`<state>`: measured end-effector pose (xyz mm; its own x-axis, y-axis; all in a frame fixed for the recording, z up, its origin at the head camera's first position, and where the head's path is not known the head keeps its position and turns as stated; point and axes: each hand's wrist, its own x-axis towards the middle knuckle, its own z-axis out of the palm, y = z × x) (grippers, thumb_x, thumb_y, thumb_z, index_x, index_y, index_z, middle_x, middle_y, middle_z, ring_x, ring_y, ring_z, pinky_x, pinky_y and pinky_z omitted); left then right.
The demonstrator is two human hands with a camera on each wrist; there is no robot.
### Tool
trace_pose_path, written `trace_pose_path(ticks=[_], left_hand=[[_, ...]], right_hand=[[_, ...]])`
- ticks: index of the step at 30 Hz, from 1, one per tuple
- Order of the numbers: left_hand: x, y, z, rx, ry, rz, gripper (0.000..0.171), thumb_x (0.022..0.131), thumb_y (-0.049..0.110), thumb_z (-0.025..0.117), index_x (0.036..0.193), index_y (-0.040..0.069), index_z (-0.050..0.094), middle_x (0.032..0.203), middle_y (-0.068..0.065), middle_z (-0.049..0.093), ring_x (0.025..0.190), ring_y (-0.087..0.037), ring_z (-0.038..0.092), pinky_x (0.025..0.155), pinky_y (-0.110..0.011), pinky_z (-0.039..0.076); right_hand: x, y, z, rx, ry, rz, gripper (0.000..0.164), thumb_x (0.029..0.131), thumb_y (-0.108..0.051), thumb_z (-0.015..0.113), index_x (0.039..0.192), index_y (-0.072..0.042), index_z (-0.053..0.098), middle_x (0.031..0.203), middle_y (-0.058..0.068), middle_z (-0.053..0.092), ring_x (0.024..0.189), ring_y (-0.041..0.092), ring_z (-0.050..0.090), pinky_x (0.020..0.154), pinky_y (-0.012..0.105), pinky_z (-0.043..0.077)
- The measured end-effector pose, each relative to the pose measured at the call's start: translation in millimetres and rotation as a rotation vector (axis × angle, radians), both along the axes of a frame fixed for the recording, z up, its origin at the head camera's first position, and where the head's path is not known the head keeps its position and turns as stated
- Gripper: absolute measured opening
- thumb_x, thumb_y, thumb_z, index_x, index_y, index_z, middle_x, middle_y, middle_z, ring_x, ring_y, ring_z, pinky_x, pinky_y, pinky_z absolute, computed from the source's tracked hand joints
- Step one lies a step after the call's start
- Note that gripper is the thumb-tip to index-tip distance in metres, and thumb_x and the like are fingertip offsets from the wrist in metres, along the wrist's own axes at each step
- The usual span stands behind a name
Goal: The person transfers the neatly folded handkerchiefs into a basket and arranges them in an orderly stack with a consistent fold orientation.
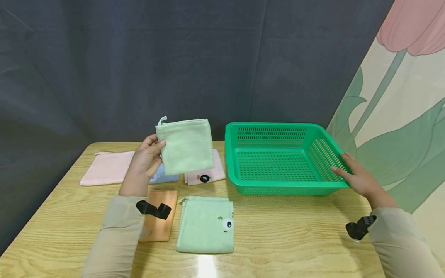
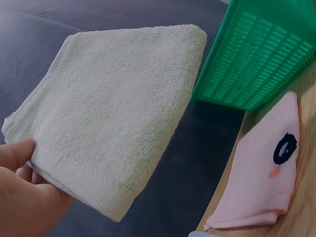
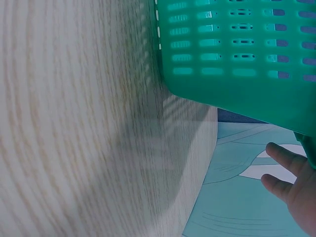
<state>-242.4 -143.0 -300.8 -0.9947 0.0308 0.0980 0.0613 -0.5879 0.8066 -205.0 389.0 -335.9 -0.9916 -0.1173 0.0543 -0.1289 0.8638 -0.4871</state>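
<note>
My left hand (image 1: 144, 156) pinches a folded pale green hand towel (image 1: 185, 146) at its left edge, thumb in front, and holds it up above the table. A small loop sticks up from the towel's top left corner. In the left wrist view the thumb and fingertips (image 2: 19, 153) sit at the towel's lower left edge. My right hand (image 1: 359, 177) holds the right rim of a green plastic basket (image 1: 278, 184), thumb over the rim. Two of its fingers (image 3: 284, 158) extend outside the basket wall in the right wrist view.
Behind the raised towel lie a pink towel (image 1: 109, 168), a blue towel (image 1: 167, 177) and a pink towel with an eye motif (image 1: 217, 170). Nearer are an orange towel (image 1: 161, 224) and a green towel with a face (image 1: 205, 224). A dark curtain (image 1: 174, 69) hangs behind the table.
</note>
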Motion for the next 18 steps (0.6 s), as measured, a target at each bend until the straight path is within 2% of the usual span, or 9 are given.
trace_pose_path(ticks=[8, 18], left_hand=[[-2.5, 15, 3.2, -0.045, -0.006, -0.009, 0.015, 0.088, -0.004, 0.041, 0.093, 0.010, 0.047, 0.086, -0.003, 0.045, 0.073, -0.011, 0.050, 0.062, -0.022, 0.043], [-4.5, 34, 5.3, -0.019, 0.015, -0.050, 0.012, 0.088, -0.002, 0.042, 0.094, 0.009, 0.046, 0.086, -0.004, 0.043, 0.072, -0.011, 0.048, 0.061, -0.021, 0.041]], right_hand=[[-2.5, 1, -1.2, -0.002, 0.006, 0.007, 0.068, 0.092, -0.038, 0.033, 0.136, 0.001, 0.000, 0.138, 0.024, -0.012, 0.119, 0.050, -0.006, 0.080, 0.069, 0.006], [-2.5, 3, -3.8, -0.019, 0.017, 0.018, 0.066, 0.093, -0.036, 0.033, 0.136, 0.001, -0.001, 0.138, 0.024, -0.013, 0.120, 0.049, -0.008, 0.081, 0.069, 0.004]])
